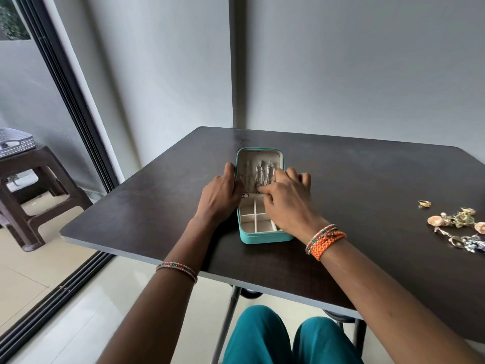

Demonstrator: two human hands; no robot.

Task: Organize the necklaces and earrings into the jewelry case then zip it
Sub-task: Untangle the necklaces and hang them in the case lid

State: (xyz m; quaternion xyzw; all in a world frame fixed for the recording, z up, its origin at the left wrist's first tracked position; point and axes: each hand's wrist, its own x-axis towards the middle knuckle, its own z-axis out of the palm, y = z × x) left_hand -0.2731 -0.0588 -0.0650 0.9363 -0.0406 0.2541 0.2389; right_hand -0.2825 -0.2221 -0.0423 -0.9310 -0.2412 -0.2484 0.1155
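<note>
— Where's the case?

— The teal jewelry case (265, 236) lies open mid-table (147, 206), lid flat away from me, silver necklaces (259, 172) hanging inside it.

— And your hands?

— My left hand (219, 195) curls around the lid's left edge. My right hand (286, 198) has its fingers bent at the lid's lower pocket (what they pinch, I can't tell).

— The earrings?

— The earrings (456, 224) are heaped far right, well apart.

A home is suggested: a dark counter (367, 179) is set against plain grey walls (341, 61), a sliding glass door (60, 82) is seen at the left, a brown plastic stool (34, 190) beyond it, and pale floor tiles (86, 311) below.
</note>
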